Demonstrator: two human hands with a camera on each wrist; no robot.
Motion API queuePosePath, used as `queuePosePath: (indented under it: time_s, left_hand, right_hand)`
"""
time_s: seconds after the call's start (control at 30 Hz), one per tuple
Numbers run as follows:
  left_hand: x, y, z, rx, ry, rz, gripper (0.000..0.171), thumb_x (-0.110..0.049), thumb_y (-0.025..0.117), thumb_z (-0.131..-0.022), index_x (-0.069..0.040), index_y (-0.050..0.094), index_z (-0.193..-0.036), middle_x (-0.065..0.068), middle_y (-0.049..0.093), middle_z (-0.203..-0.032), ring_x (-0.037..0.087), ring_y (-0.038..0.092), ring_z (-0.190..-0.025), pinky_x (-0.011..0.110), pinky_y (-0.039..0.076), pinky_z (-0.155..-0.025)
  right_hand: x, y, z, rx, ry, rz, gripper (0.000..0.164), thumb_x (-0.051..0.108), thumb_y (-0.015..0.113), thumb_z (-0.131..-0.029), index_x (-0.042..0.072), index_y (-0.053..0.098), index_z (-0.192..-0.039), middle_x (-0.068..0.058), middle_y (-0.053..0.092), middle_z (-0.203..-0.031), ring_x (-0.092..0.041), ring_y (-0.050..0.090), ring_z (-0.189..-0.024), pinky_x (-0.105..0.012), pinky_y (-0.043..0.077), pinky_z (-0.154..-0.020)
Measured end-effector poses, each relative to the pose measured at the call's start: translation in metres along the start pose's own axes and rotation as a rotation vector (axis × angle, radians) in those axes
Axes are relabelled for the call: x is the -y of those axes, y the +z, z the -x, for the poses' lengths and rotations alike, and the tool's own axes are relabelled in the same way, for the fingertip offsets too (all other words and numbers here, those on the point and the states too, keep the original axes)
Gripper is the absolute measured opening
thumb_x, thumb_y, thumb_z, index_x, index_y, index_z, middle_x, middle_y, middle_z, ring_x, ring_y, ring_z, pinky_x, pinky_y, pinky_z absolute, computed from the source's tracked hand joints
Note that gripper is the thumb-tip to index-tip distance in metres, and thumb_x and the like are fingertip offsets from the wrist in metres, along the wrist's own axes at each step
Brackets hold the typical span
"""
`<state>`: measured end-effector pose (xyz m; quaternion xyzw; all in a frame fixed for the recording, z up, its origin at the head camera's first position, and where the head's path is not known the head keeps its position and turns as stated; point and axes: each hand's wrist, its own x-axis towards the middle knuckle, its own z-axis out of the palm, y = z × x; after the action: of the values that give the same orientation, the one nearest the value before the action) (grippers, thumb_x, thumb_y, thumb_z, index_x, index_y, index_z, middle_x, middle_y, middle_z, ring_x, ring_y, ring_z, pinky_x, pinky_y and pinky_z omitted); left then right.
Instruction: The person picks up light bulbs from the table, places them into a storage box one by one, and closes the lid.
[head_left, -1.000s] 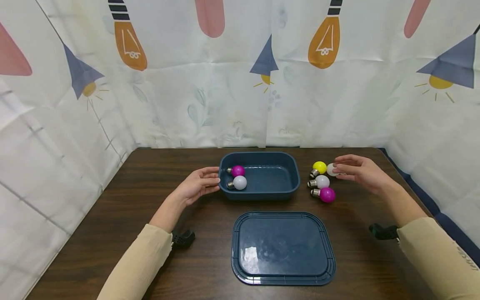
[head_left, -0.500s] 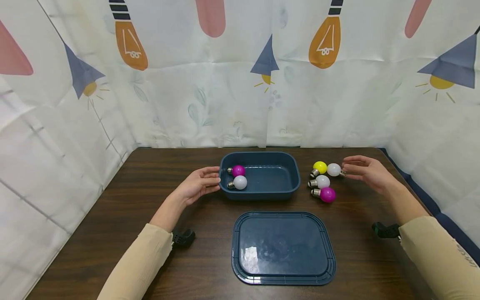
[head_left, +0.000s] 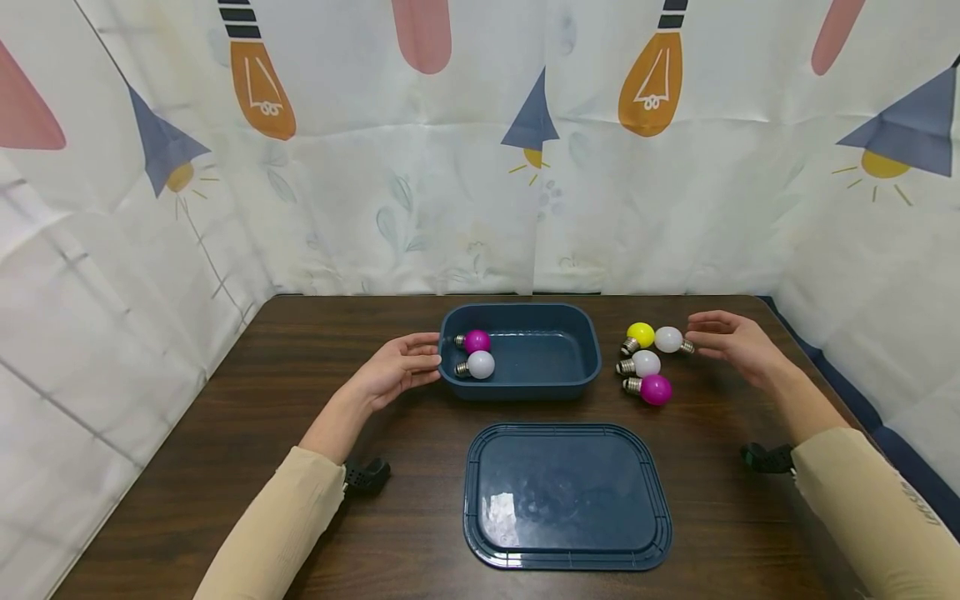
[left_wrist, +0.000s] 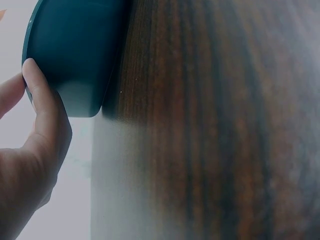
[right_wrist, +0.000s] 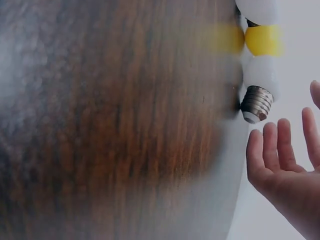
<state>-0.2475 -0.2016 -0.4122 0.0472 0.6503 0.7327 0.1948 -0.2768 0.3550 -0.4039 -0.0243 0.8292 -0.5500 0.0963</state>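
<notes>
My left hand (head_left: 393, 367) lies with extended fingers against the left end of a dark blue plastic box (head_left: 558, 389). In the left wrist view, fingertips meet the box wall (left_wrist: 70, 55) near its rim. Inside the box lie a magenta bulb (head_left: 477, 342) and a white bulb (head_left: 481, 365). My right hand (head_left: 731, 342) hovers with loosely bent fingers just right of another white bulb (head_left: 667, 338), whose screw base (right_wrist: 257, 102) points toward it. Nothing is held there. Beside that bulb are a yellow bulb (head_left: 641, 334), a second white bulb (head_left: 646, 363) and a magenta bulb (head_left: 656, 390).
A dark blue lid (head_left: 567, 500) lies flat on the brown wooden table (head_left: 360, 533), in front of the box. Behind the table hangs a white patterned curtain (head_left: 465, 208). Each wrist wears a black band (head_left: 367, 477).
My right hand has drawn back to the right from the white bulb, uncovering its screw base. My left hand stays at the box.
</notes>
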Motion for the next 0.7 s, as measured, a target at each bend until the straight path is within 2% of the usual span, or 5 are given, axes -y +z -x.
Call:
queuePosePath:
  time_s: [0.17, 0.4, 0.53, 0.7]
  left_hand:
    - [0.0, 0.0, 0.0, -0.001, 0.003, 0.0, 0.055, 0.0, 0.056, -0.105, 0.004, 0.034, -0.155, 0.021, 0.056, -0.129, 0.015, 0.069, -0.094, 0.03, 0.058, -0.09]
    - [0.0, 0.001, 0.0, -0.002, 0.004, 0.005, 0.055, 0.001, 0.057, -0.104, 0.004, 0.034, -0.155, 0.023, 0.056, -0.129, 0.016, 0.069, -0.093, 0.03, 0.059, -0.089]
    - [0.0, 0.001, 0.0, -0.002, 0.004, 0.011, 0.055, 0.001, 0.056, -0.104, 0.005, 0.034, -0.155, 0.02, 0.057, -0.125, 0.015, 0.068, -0.091, 0.03, 0.059, -0.088]
    - [0.0, 0.001, 0.0, -0.001, 0.003, 0.014, 0.055, 0.001, 0.056, -0.104, 0.005, 0.034, -0.154, 0.017, 0.059, -0.123, 0.015, 0.069, -0.091, 0.03, 0.059, -0.088]
  right_hand:
    - [0.001, 0.002, -0.003, 0.017, 0.014, 0.023, 0.07, 0.031, 0.065, -0.104, -0.005, 0.032, -0.155, -0.028, 0.035, -0.155, 0.005, 0.056, -0.102, -0.025, 0.053, -0.097]
    - [0.0, 0.006, -0.01, 0.021, 0.036, 0.065, 0.072, 0.032, 0.067, -0.102, -0.003, 0.033, -0.156, -0.028, 0.035, -0.156, 0.005, 0.057, -0.1, -0.025, 0.053, -0.097]
    - [-0.002, 0.006, -0.013, 0.024, 0.039, 0.078, 0.072, 0.033, 0.068, -0.102, -0.002, 0.034, -0.156, -0.028, 0.036, -0.156, -0.01, 0.056, -0.112, -0.02, 0.053, -0.093]
    - [-0.002, 0.009, -0.016, 0.035, 0.041, 0.116, 0.071, 0.033, 0.068, -0.102, -0.002, 0.036, -0.154, -0.028, 0.037, -0.155, -0.033, 0.045, -0.129, -0.018, 0.051, -0.09]
